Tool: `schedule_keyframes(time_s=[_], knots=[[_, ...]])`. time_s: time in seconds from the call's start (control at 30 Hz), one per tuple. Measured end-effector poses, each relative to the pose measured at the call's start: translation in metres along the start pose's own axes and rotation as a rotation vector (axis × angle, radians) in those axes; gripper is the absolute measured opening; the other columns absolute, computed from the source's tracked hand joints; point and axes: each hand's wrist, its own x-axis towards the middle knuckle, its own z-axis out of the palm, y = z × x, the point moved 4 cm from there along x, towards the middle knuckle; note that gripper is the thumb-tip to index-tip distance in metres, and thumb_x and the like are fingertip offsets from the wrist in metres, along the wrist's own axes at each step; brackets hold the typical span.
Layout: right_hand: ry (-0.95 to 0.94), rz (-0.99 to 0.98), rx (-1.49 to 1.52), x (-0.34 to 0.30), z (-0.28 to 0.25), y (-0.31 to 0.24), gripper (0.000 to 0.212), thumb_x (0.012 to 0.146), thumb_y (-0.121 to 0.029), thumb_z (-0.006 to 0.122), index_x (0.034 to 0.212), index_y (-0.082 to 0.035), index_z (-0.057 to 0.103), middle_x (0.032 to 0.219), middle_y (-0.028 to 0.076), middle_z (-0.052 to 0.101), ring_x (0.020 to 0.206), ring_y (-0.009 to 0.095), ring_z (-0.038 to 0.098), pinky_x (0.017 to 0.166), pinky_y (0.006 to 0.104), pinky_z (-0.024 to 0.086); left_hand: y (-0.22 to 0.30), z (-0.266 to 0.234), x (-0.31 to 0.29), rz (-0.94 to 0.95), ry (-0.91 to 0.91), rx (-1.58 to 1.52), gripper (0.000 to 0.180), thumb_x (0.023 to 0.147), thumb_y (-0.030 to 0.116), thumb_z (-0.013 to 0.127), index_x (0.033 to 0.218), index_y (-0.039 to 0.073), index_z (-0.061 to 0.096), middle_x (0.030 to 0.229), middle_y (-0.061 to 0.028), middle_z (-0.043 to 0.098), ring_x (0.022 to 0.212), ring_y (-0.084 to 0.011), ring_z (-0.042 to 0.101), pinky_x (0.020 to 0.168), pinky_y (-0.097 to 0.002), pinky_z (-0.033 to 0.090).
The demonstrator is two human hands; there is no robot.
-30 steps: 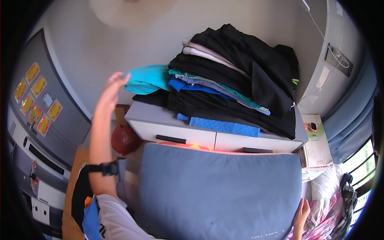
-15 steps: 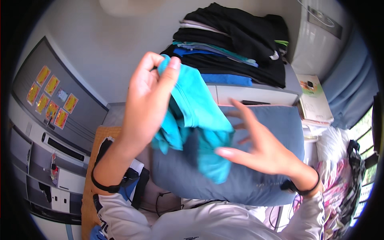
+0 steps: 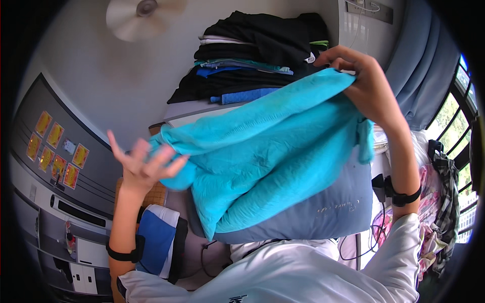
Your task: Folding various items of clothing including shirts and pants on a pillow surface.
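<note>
A wrinkled turquoise shirt is spread in the air between my two hands, its stitched hem running along the upper edge. My right hand pinches its upper right corner, with the fingers bent around the cloth. At the other end, my left hand lies over the bunched cloth; its fingers are blurred, the outermost one sticks out, and its thumb is hidden. The lower folds of the shirt hang over a grey-blue cushion in front of me.
Behind the shirt, a stack of folded dark clothes rests on a pale cabinet. A blue, white and black folded garment lies at lower left. Plastic bags and clothes crowd the right side by a window. A fan turns at the top.
The shirt has gone from hanging bunched in my left hand to being stretched between both hands. My right hand has risen and taken its corner; my left hand has moved down and left.
</note>
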Motion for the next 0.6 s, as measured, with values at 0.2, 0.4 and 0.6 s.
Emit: schedule_keyframes(time_s=[0.2, 0.4, 0.6], knots=[[-0.259, -0.048, -0.097, -0.013, -0.036, -0.025, 0.037, 0.072, -0.016, 0.091, 0.102, 0.000, 0.075, 0.090, 0.006, 0.073, 0.085, 0.015, 0.070, 0.086, 0.0295, 0.056, -0.020, 0.031, -0.022, -1.401, -0.218, -0.935, 0.040, 0.083, -0.013, 0.045, 0.117, -0.001, 0.062, 0.106, -0.0124, 0.064, 0.106, -0.0190, 0.059, 0.098, -0.0304, 0.044], [-0.257, 0.108, -0.178, -0.045, -0.128, -0.030, 0.057, 0.074, -0.040, 0.090, 0.105, 0.003, 0.069, 0.094, 0.010, 0.071, 0.085, 0.018, 0.070, 0.087, 0.0301, 0.056, -0.074, -0.035, 0.010, -1.259, -0.243, -0.944, 0.012, 0.094, -0.004, 0.046, 0.093, -0.003, 0.058, 0.084, -0.0008, 0.058, 0.082, -0.0076, 0.052, 0.075, -0.0234, 0.044], [-0.174, 0.233, -0.612, 0.010, -0.167, 0.019, 0.039, 0.096, -0.028, 0.073, 0.111, 0.008, 0.068, 0.091, 0.008, 0.074, 0.077, 0.021, 0.071, 0.068, 0.0314, 0.056, -0.062, 0.054, 0.030, -0.981, -0.285, -0.935, 0.027, 0.085, -0.003, 0.043, 0.106, -0.001, 0.060, 0.083, -0.0244, 0.055, 0.075, -0.0294, 0.057, 0.077, -0.0349, 0.048]])
